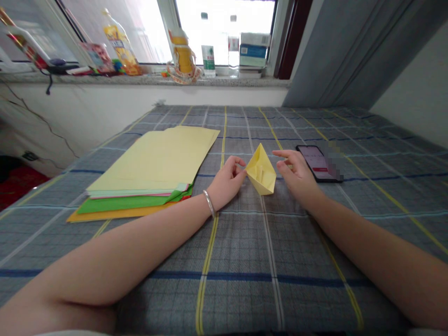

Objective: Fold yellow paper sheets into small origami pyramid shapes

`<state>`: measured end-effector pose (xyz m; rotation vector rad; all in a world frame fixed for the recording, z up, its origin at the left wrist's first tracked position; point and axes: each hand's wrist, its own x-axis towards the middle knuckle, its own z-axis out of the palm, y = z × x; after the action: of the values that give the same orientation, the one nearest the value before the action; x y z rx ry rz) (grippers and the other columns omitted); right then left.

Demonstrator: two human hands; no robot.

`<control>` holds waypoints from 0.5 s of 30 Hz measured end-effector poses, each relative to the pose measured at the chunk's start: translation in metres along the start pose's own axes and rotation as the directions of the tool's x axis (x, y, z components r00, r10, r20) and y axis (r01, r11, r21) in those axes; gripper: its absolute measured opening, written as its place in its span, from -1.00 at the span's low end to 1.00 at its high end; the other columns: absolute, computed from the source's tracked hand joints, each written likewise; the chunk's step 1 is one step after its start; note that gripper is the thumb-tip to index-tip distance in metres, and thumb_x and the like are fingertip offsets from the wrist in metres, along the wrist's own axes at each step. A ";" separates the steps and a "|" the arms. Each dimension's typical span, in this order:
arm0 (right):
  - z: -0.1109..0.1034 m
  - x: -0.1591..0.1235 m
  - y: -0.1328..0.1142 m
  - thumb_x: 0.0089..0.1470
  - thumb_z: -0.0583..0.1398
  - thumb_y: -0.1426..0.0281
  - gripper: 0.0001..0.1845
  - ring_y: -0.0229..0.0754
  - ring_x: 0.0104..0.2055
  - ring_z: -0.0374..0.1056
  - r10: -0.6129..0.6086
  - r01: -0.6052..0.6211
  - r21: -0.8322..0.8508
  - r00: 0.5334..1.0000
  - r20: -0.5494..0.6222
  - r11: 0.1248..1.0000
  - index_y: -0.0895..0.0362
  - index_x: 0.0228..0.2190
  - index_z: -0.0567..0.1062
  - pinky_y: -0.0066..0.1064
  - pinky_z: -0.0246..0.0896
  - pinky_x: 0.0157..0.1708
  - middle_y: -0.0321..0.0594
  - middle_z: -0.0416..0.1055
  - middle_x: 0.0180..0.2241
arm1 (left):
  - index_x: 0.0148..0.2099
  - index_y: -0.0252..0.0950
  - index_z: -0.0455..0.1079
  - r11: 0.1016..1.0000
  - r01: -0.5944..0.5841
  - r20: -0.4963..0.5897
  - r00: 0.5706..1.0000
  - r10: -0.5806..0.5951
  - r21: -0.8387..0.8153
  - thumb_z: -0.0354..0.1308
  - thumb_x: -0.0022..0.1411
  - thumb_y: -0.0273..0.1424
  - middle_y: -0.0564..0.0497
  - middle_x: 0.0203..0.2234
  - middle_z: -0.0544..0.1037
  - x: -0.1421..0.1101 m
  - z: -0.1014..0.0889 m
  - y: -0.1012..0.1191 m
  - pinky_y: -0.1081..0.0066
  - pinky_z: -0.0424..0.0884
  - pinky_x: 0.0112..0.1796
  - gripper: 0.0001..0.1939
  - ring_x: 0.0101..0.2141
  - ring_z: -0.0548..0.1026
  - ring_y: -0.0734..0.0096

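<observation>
A small yellow folded paper boat (261,176) stands on the plaid cloth in front of me, its pointed peak up and a small folded piece showing inside. At its left corner is my left hand (229,177), thumb and fingers closed on the paper's tip, a silver bangle on the wrist. My right hand (296,175) hovers just right of the boat, apart from it, with thumb and forefinger spread and nothing between them. A stack of coloured paper (157,158) lies to the left, pale yellow on top, with green and orange sheets below.
Beyond my right hand lies a phone (317,161) with its screen lit, partly blurred out. The plaid cloth (238,261) covers the whole surface. Along the windowsill (140,80) stand a juice bottle (121,44), a yellow cup (182,53), clear bottles and stacked boxes (254,50).
</observation>
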<state>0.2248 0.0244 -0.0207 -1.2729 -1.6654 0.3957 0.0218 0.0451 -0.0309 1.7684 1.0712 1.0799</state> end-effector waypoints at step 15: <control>-0.012 -0.023 -0.046 0.02 0.12 -0.08 -0.56 -0.21 -0.60 0.28 -0.070 0.282 -0.723 0.949 0.308 0.631 0.01 -0.39 0.50 -0.39 -0.28 -0.59 -0.34 0.41 -0.64 | -0.12 -0.28 0.24 0.999 -0.017 -0.012 1.000 0.017 0.035 0.01 0.20 -0.54 0.22 -0.61 0.21 -0.001 -0.004 0.003 0.48 0.15 -0.48 -0.82 -0.57 0.20 0.54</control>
<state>0.2091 -0.0174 0.0072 -1.6766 -2.2828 -0.3519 0.0188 0.0438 -0.0271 1.8033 1.0902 1.0895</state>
